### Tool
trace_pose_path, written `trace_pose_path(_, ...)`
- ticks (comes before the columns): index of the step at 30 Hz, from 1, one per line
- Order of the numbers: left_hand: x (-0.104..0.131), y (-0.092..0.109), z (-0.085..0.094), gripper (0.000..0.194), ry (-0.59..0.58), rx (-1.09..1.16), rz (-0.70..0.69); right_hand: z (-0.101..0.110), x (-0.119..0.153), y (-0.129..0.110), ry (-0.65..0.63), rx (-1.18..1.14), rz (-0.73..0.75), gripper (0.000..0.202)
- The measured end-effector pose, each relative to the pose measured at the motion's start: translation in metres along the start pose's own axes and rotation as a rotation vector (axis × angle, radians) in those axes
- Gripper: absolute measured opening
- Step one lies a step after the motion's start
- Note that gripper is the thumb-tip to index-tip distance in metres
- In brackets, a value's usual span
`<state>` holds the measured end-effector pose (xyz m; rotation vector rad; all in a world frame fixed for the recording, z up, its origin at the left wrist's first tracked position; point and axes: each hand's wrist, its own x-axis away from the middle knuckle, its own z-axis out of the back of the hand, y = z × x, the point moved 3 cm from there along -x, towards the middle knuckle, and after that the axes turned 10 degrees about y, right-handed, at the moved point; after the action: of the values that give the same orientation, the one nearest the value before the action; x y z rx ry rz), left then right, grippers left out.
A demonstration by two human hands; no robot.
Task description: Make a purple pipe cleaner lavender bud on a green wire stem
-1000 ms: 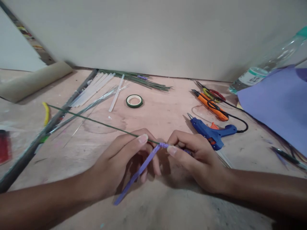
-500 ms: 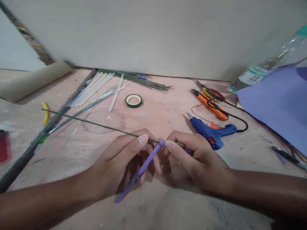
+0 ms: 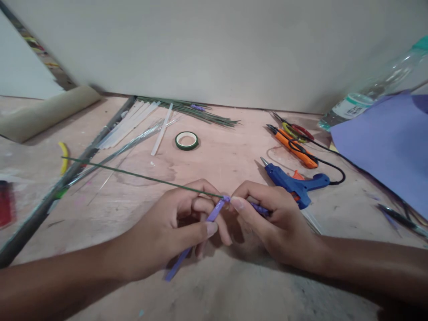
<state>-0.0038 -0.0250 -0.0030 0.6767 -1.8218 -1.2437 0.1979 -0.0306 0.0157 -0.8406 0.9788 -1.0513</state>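
Observation:
Between my hands runs a thin green stem [image 3: 143, 176], its bare end reaching far to the left. Purple paper is wound round its right part, and a loose purple paper strip [image 3: 179, 264] hangs down toward me from the winding. My left hand [image 3: 187, 218] is closed on this strip, thumb on top and fingers beneath. In the pinch of my right hand [image 3: 267, 209] is the purple-wrapped end of the stem, partly hidden by the fingers. A blue glue gun [image 3: 284, 180] lies just beyond the right hand.
A roll of green tape [image 3: 186, 141] lies mid-table, with glue sticks [image 3: 129, 125] and green stems [image 3: 200, 114] behind. Right are an orange cutter-like tool [image 3: 294, 147], scissors [image 3: 296, 131], a bottle [image 3: 361, 100] and purple sheets [image 3: 381, 138]. A cardboard tube [image 3: 50, 111] lies left.
My left thumb has moved off the green stem and down onto the purple strip. The stem's far end has dipped slightly, while my right hand has hardly moved.

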Motion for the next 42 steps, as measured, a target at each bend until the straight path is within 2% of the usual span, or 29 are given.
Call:
trace_pose_path(3, 0.000, 0.000, 0.000, 0.028, -0.009, 0.018, 0.038, -0.001, 0.002, 0.001, -0.009, -0.027, -0.015, 0.025)
trace_pose_path(8, 0.000, 0.002, -0.002, 0.033, -0.041, 0.041, 0.021, -0.002, 0.004, 0.003, 0.004, -0.029, -0.044, 0.024)
trace_pose_path(12, 0.001, 0.002, -0.005, 0.032, -0.061, 0.142, 0.036, -0.002, 0.005, 0.004, -0.003, -0.029, -0.062, 0.022)
trace_pose_path(16, 0.003, 0.002, -0.008, 0.031, -0.038, 0.284, 0.085, -0.001, 0.005, 0.004, 0.020, -0.003, -0.017, 0.021)
trace_pose_path(20, 0.004, 0.000, -0.009, 0.041, 0.008, 0.316, 0.128, -0.002, 0.005, 0.006, 0.009, -0.013, -0.004, 0.021)
trace_pose_path(24, 0.003, -0.002, -0.009, 0.061, 0.030, 0.290, 0.136, -0.003, 0.004, 0.003, 0.017, -0.003, 0.024, 0.021)
trace_pose_path(27, 0.003, -0.003, -0.008, 0.060, 0.084, 0.270, 0.172, -0.003, 0.004, 0.000, 0.027, -0.007, 0.043, 0.019)
trace_pose_path(32, 0.003, -0.007, -0.004, 0.074, 0.155, 0.102, 0.214, -0.005, 0.004, 0.004, -0.009, -0.070, -0.069, 0.021)
trace_pose_path(36, 0.003, -0.008, -0.002, 0.070, 0.137, 0.065, 0.161, -0.007, 0.004, 0.011, -0.132, -0.235, -0.228, 0.030)
trace_pose_path(39, 0.002, -0.008, -0.002, 0.066, 0.141, 0.070, 0.142, -0.006, 0.003, 0.012, -0.144, -0.199, -0.214, 0.039)
trace_pose_path(42, 0.001, -0.007, -0.004, 0.064, 0.150, 0.092, 0.114, -0.005, 0.002, 0.010, -0.104, -0.121, -0.145, 0.038)
